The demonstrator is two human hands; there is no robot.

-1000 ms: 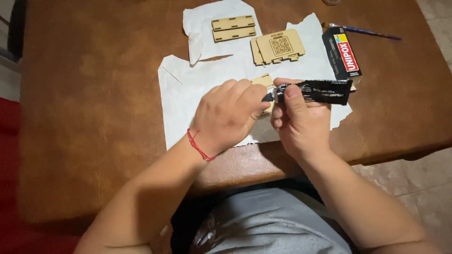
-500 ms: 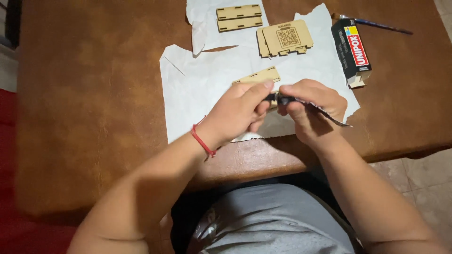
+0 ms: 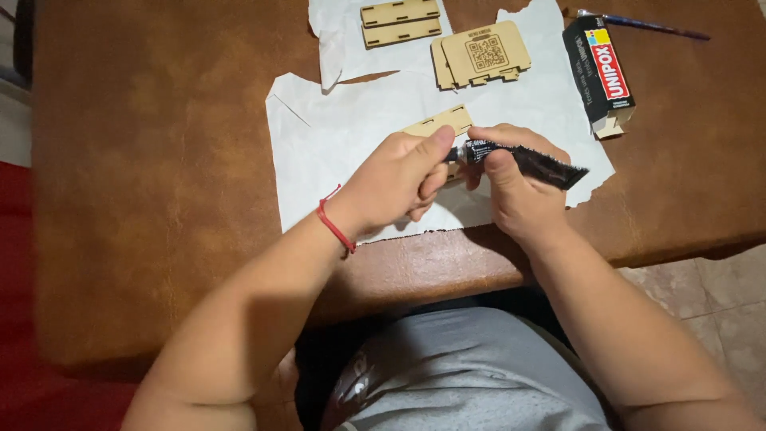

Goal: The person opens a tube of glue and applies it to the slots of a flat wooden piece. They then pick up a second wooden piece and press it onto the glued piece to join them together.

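Observation:
My right hand (image 3: pixel 519 187) grips a black glue tube (image 3: pixel 527 158) with its nozzle pointing left. My left hand (image 3: pixel 399 179) pinches the tube's nozzle end between thumb and fingers; a red string sits on that wrist. Just behind both hands a thin laser-cut wooden piece (image 3: pixel 439 121) lies on the white paper sheet (image 3: pixel 335 152), partly hidden by my fingers.
On the brown table (image 3: pixel 144 160) lie a stack of flat wooden panels (image 3: pixel 483 54), two narrow wooden strips (image 3: pixel 399 21) on a second scrap of paper, a black glue box (image 3: pixel 600 72) at the right, and a thin brush (image 3: pixel 646 24) behind it.
The tube has swung in my right hand, its crimped tail first dropping down to the right and now pointing right. My left fingers stay at the nozzle.

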